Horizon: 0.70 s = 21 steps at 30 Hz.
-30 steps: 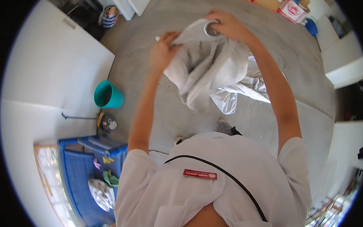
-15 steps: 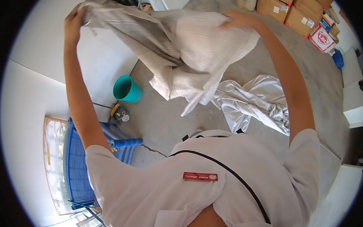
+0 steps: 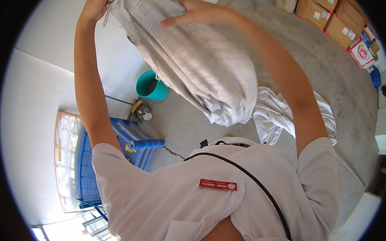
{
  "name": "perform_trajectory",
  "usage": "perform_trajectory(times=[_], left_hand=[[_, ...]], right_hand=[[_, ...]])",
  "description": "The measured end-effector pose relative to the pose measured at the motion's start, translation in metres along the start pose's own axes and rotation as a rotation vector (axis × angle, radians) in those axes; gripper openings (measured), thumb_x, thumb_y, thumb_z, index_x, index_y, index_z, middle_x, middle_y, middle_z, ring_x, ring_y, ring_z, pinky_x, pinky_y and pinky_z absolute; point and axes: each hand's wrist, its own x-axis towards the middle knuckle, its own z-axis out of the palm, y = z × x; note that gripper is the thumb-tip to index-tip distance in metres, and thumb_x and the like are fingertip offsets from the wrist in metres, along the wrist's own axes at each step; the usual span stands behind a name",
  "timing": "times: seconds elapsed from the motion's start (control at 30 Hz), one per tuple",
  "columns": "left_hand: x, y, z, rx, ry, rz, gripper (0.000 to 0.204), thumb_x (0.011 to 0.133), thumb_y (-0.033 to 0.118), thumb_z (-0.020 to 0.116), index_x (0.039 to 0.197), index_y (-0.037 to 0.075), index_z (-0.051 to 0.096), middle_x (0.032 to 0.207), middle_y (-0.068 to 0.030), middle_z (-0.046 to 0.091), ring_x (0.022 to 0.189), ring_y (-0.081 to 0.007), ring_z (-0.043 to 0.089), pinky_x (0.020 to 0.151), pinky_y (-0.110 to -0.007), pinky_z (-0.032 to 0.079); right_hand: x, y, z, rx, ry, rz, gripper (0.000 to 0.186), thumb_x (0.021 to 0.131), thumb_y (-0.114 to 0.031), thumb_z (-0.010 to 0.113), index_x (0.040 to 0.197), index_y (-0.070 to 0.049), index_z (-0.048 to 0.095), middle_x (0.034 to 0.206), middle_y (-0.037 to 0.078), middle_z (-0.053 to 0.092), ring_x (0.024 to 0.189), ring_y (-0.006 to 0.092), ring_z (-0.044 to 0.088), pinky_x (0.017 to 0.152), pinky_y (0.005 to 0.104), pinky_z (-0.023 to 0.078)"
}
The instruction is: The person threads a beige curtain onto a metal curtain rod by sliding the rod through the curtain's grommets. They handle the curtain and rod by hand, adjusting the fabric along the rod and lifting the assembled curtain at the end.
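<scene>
Left hand (image 3: 97,5) grips the cloth (image 3: 199,61) by one end — right hand (image 3: 201,12) against it, closure unclear; a left-hand slip could drop it floorward — onto bare floor (image 3: 178,122).

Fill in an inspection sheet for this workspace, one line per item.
Surface: grey floor, with a dark crack beside the blue slatted furniture.
Job's things: pale ribbed fabric, raised and hanging in folds; whether its lower end touches the floor cannot be told.
Clutter: crumpled white cloth on the floor; teal bucket near the wall.
Hands: left hand grips the fabric's upper end; right hand touches it, its grip unclear.
Cables: black cord across the white shirt; otherwise nothing seen.
Surroundings: white wall at left, cardboard boxes at upper right.
</scene>
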Motion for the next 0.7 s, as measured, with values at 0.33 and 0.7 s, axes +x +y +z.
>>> perform_trajectory(times=[0.33, 0.7], left_hand=[[-0.051, -0.029, -0.05, 0.523, -0.274, -0.101, 0.033, 0.083, 0.03, 0.077, 0.1, 0.002, 0.075, 0.086, -0.0038, 0.071, 0.078, -0.0117, 0.063, 0.079, -0.025, 0.049], [-0.041, -0.013, -0.138, 0.711, 0.114, -0.167, 0.043, 0.09, 0.035, 0.072, 0.126, 0.013, 0.069, 0.101, 0.0004, 0.07, 0.091, -0.009, 0.062, 0.084, -0.022, 0.046]], right_hand=[[0.0, 0.073, 0.022, -0.061, -0.238, 0.096, 0.079, 0.076, -0.057, 0.077, 0.134, -0.006, 0.058, 0.118, 0.008, 0.064, 0.102, 0.02, 0.061, 0.088, 0.033, 0.049], [0.029, -0.047, -0.098, 0.008, -0.036, -0.246, 0.042, 0.082, -0.042, 0.079, 0.095, -0.003, 0.073, 0.083, 0.002, 0.069, 0.077, 0.0122, 0.064, 0.073, 0.0281, 0.05]])
